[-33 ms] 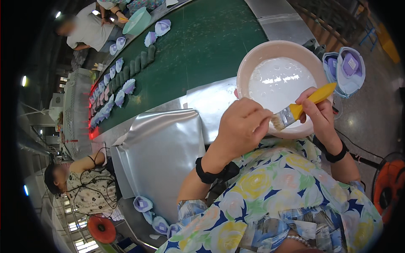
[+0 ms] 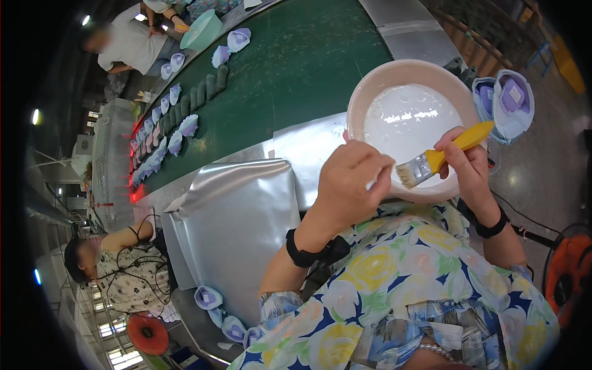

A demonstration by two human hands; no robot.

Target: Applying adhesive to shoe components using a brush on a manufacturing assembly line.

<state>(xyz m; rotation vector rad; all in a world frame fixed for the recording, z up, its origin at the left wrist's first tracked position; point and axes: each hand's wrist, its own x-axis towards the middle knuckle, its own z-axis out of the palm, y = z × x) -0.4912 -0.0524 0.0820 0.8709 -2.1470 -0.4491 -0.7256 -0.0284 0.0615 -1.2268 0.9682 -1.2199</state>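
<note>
My right hand grips a flat paintbrush by its yellow handle. The brush's metal collar and pale bristles point left toward my left hand. That hand is closed in a pinch just beside the bristle tips, apart from them by a small gap. Something small and whitish shows between its thumb and fingers; I cannot make out what it is. Under both hands stands a round pale pink basin, holding milky white liquid with bubbles. Its near rim is partly behind my hands.
A green conveyor belt carries lilac shoe parts and dark green pieces. Metal sheeting covers the table at left. More lilac pieces sit right of the basin. Co-workers are at left and far left; an orange fan stands right.
My left fingertips have come off the bristles and moved slightly left and up. The brush stays in my right hand, almost unmoved.
</note>
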